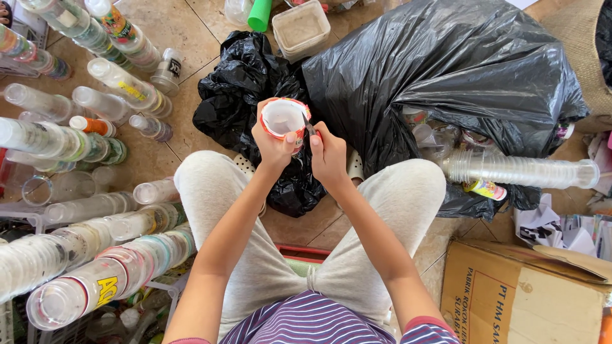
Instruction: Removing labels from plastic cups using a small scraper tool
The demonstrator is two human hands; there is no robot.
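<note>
Here the left hand (pixel 273 145) grips an empty plastic cup (pixel 282 118) — the right hand (pixel 328 155) pinches a small blade (pixel 308 125) at its rim. Black bags (pixel 446 70) and cup stacks (pixel 95 280) crowd the floor.

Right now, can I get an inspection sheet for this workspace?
Surface: tan tiled floor.
Job's things: plastic cup with a red-edged rim; thin dark tool at the rim.
Clutter: rows of stacked clear cups on the left, black bags, cardboard box, tubs.
Hands: left hand holds the cup; right hand grips the tool.
Cables: nothing seen.
Surroundings: person seated, knees apart, in grey trousers.
</note>
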